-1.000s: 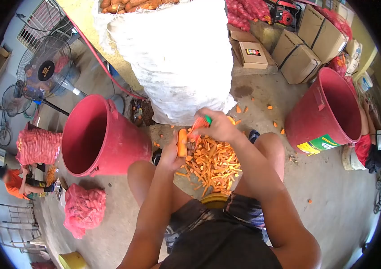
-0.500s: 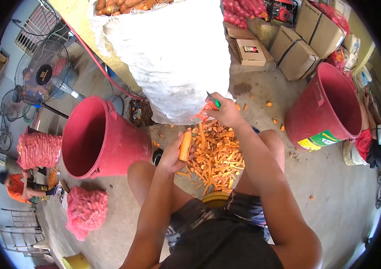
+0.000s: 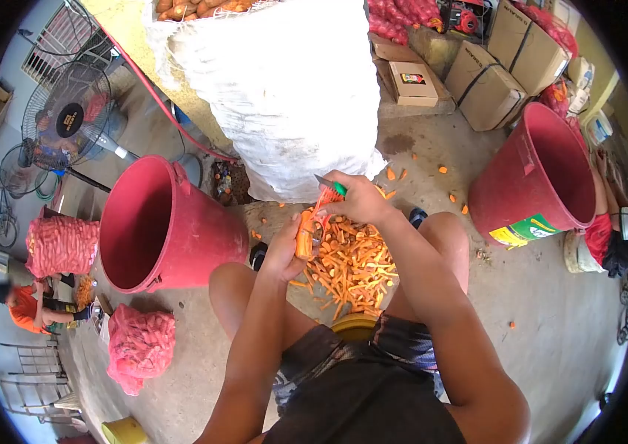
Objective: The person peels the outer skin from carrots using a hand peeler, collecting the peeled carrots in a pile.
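Observation:
My left hand [image 3: 282, 248] is closed around a peeled-looking orange carrot [image 3: 304, 238], held upright over the floor. In my right hand [image 3: 358, 198] are a knife [image 3: 335, 186] with a green handle and dark blade pointing up and left, and an orange-red Y-shaped peeler [image 3: 326, 198]. The peeler's head is at the carrot's upper end; whether it touches is hard to make out. Below both hands, between my legs, lies a pile of carrot peelings and pieces [image 3: 355, 266].
A tall white sack [image 3: 292, 96] with carrots [image 3: 203, 9] at its top stands ahead. Red bins flank me, one left [image 3: 210, 248] and one right [image 3: 488, 189]. Pink mesh sacks [image 3: 140, 344], a fan [image 3: 70, 118] and a seated person [image 3: 27, 307] are left; cardboard boxes [image 3: 484, 85] stand back right.
My right hand has moved left and slightly down, bringing the peeler to the top of the carrot. My left hand has stayed nearly in place, still holding the carrot.

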`<state>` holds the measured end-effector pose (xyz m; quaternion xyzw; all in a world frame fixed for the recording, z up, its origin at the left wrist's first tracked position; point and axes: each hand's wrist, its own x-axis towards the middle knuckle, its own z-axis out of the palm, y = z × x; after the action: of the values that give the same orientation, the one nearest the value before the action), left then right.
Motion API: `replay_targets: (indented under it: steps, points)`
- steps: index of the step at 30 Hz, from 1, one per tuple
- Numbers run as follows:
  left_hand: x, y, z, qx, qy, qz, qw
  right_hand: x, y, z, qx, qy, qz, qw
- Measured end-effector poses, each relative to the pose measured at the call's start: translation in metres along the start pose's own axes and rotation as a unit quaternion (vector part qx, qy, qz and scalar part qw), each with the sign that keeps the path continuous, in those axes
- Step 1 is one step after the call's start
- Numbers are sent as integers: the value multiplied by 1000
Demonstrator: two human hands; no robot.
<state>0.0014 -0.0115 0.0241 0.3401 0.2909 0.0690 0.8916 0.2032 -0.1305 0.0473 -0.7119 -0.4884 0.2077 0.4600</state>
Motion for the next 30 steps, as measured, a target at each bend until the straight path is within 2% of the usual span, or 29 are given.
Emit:
replay_targets:
  steps: [3,4,6,7,9,11,13,14,18,20,21,24,25,26,27,29,30]
  points:
    - [-1,2,1,2,3,6,1000,2,7,4,7,15,26,1000]
    - [-6,4,0,23,24,-16,999,6,10,-1,8,14,25,1000]
    - [-12,7,-2,45,49,-36,997,14,18,-16,-1,49,145,988]
    - [-15,8,-3,27,18,-26,999,14,21,-14,3,50,146,988]
    - [-12,8,-7,4,-15,-12,1000,18,23,-15,44,55,112,991]
    - [0,2,-19,-54,54,-6,997,5,-3,-4,27,39,105,993]
    - [-1,2,-9,-48,73,-10,996,-6,-13,13,5,-4,-47,999]
    - [-1,4,-4,-35,87,-15,995,-10,-17,15,1,-59,-43,997]
    - [1,-1,-8,-54,32,-47,997,-6,-11,9,-8,-41,-71,997]
    - [0,-2,-11,-12,9,-41,999,3,3,-4,-29,22,37,999]
    - [1,-2,-12,-10,6,-40,999,7,4,-13,-31,25,36,999]
    - [-5,-2,-10,68,-49,-49,995,7,-8,-29,-61,-3,170,984]
    - [-9,-1,-2,73,-2,-10,997,7,1,-21,-61,-3,168,984]
    - [-11,0,4,75,45,29,996,7,16,-6,-91,-20,121,988]
    - [-10,0,3,73,46,30,996,4,25,4,-121,-38,74,989]
    - [-5,-1,-1,265,82,159,947,-8,4,17,-122,-76,67,987]
    - [-2,-3,-3,265,81,157,948,-13,-1,24,-126,-99,47,986]
